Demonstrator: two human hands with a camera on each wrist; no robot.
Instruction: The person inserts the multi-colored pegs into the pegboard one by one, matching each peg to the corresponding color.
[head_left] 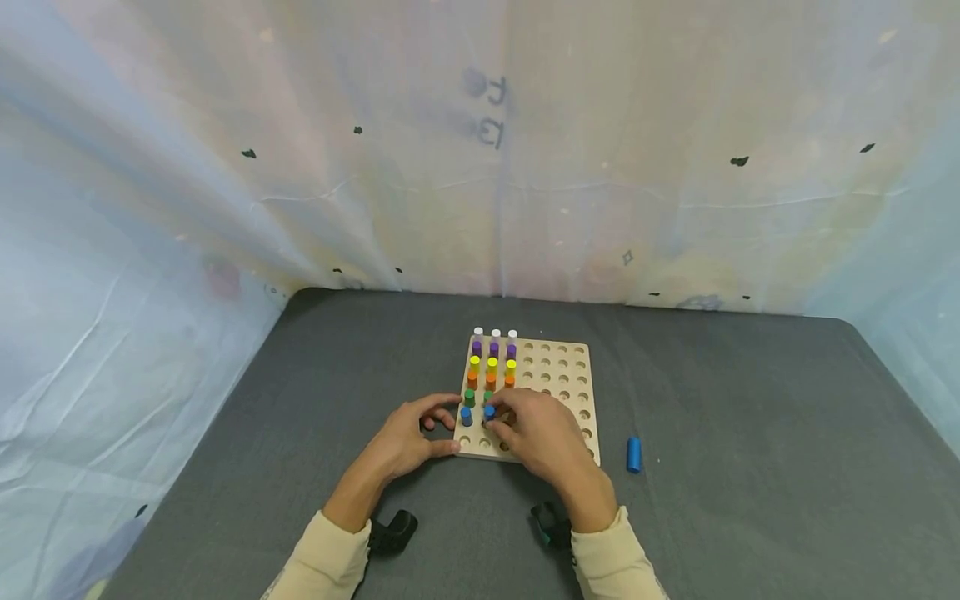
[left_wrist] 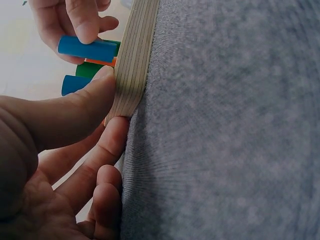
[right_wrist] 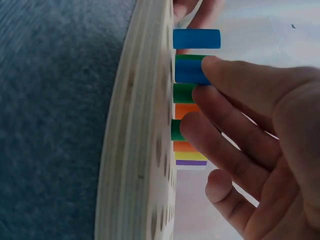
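Note:
A wooden pegboard [head_left: 555, 400] with rows of round holes lies on the grey table. My right hand [head_left: 543, 433] pinches a blue peg [right_wrist: 191, 70] between thumb and fingers; it stands upright with its lower end at the board, in the second column. How deep it sits cannot be told. My left hand [head_left: 405, 437] holds the board's left edge near the front corner, its thumb [left_wrist: 95, 100] against the board. Another blue peg [head_left: 467, 417] stands in the first column. Behind it are green pegs [head_left: 469, 398], then orange [head_left: 472, 381], yellow [head_left: 475, 363], purple [head_left: 477, 347] and white pegs [head_left: 478, 333].
A loose blue peg [head_left: 634, 455] lies on the table [head_left: 720, 433] to the right of the board. Pale sheeting [head_left: 570, 208] hangs behind the table and at its sides. Black wrist devices [head_left: 393, 533] sit below both hands.

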